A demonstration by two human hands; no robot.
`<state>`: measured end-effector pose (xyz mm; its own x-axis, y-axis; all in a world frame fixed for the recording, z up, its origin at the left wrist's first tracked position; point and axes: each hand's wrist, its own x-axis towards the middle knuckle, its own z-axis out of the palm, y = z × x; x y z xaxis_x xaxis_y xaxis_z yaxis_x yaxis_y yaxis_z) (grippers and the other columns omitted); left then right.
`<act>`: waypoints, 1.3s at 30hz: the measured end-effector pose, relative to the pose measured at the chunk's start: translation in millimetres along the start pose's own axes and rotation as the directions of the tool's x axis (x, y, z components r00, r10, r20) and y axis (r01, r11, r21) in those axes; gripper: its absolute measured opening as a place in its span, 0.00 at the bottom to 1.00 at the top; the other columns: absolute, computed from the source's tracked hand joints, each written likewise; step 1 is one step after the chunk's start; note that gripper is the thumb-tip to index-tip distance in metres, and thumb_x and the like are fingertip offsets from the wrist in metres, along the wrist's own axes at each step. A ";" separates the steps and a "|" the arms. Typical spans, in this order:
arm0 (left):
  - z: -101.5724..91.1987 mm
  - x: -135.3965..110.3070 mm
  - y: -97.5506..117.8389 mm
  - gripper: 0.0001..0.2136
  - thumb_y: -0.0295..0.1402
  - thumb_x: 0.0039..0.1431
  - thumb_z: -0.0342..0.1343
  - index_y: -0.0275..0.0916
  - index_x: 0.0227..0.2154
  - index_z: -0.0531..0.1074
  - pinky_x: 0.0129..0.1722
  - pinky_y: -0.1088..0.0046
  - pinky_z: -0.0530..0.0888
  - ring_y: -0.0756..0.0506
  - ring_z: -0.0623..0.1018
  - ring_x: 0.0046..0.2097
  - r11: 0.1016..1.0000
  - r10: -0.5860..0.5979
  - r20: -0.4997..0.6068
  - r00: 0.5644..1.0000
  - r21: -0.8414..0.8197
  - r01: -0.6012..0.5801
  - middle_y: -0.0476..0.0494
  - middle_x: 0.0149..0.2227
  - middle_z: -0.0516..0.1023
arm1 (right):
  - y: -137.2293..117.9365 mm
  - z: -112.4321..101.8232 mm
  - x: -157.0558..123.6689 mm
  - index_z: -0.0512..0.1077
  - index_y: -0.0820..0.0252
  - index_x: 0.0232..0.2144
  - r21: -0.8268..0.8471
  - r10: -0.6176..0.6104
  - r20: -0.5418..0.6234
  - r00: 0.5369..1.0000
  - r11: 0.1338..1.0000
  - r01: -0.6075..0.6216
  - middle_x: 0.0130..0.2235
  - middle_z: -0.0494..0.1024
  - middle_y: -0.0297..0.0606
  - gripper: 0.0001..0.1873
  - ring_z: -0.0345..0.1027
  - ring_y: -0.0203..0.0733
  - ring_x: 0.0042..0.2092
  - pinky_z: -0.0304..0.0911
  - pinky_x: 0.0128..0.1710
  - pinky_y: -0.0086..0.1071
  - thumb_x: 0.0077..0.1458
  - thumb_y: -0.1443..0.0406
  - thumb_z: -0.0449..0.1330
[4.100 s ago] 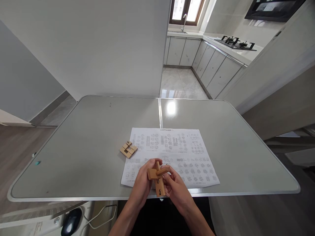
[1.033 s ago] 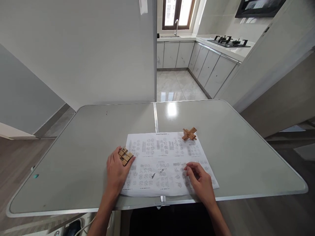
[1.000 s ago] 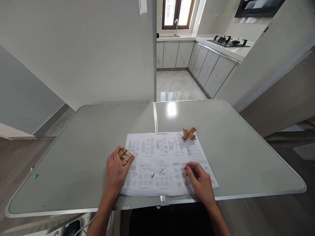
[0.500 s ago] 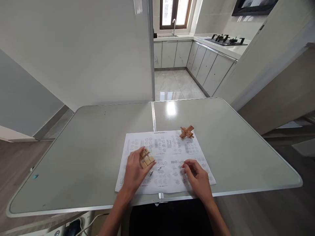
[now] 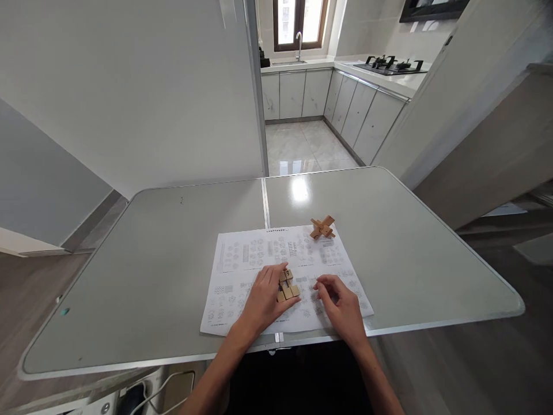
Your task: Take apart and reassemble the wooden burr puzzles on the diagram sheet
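Observation:
My left hand (image 5: 264, 294) is closed around a light wooden block puzzle (image 5: 287, 291), with thumb and fingers at its two ends. The puzzle is made of several notched pieces, and a dark mark like a 3 shows on one of them. My fingers hide its left side. To the right, my right hand (image 5: 341, 305) is curled over the paper, its thumb tip close to the forefinger and nothing visible between them. Under both hands lies a white printed sheet (image 5: 220, 259) with rows of small diagrams. A brown wooden burr puzzle (image 5: 322, 227) rests at the sheet's upper right edge.
The grey folding table (image 5: 129, 276) has a metal seam (image 5: 265, 204) down its middle. A small teal bit (image 5: 64, 311) lies at its left edge. Beyond are a white wall panel (image 5: 151, 86) and a kitchen with a gas hob (image 5: 391, 64).
My left hand has moved right with the wooden block puzzle, closer to my right hand. The right hand has hardly moved, and the camera view has shifted slightly.

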<state>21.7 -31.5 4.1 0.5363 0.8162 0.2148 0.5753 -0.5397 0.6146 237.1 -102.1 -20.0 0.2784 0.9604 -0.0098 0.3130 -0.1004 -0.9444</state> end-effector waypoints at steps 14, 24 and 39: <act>-30.5 -29.6 3.5 0.29 0.40 0.55 0.73 0.49 0.58 0.71 0.50 0.61 0.76 0.42 0.75 0.46 0.886 -0.374 -0.063 0.925 -0.319 0.336 0.45 0.47 0.73 | -12.0 17.3 -5.5 0.74 0.51 0.59 -0.310 -0.297 0.211 0.931 0.883 0.352 0.48 0.77 0.45 0.19 0.76 0.53 0.46 0.73 0.46 0.44 0.68 0.58 0.59; -28.7 -40.6 -6.4 0.31 0.41 0.57 0.70 0.48 0.62 0.69 0.43 0.67 0.76 0.48 0.73 0.36 0.803 -0.420 -0.056 0.906 -0.488 0.342 0.49 0.40 0.74 | -17.3 22.7 -6.6 0.77 0.54 0.45 -0.283 -0.248 0.160 0.955 0.916 0.285 0.42 0.78 0.42 0.10 0.74 0.49 0.40 0.71 0.43 0.41 0.67 0.57 0.60; -25.2 -48.7 -4.4 0.30 0.40 0.58 0.70 0.50 0.62 0.69 0.44 0.66 0.76 0.46 0.77 0.40 0.799 -0.342 0.025 0.939 -0.519 0.305 0.48 0.44 0.77 | -61.4 26.2 -11.7 0.74 0.56 0.43 0.398 0.024 0.674 0.739 0.830 -0.391 0.24 0.73 0.29 0.18 0.63 0.37 0.25 0.62 0.30 0.33 0.62 0.49 0.66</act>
<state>-22.5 -63.7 10.1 0.3225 0.9461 -0.0280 0.3028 -0.0751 0.9501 190.8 -100.4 29.5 -0.3984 0.8820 -0.2518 -0.2109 -0.3552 -0.9107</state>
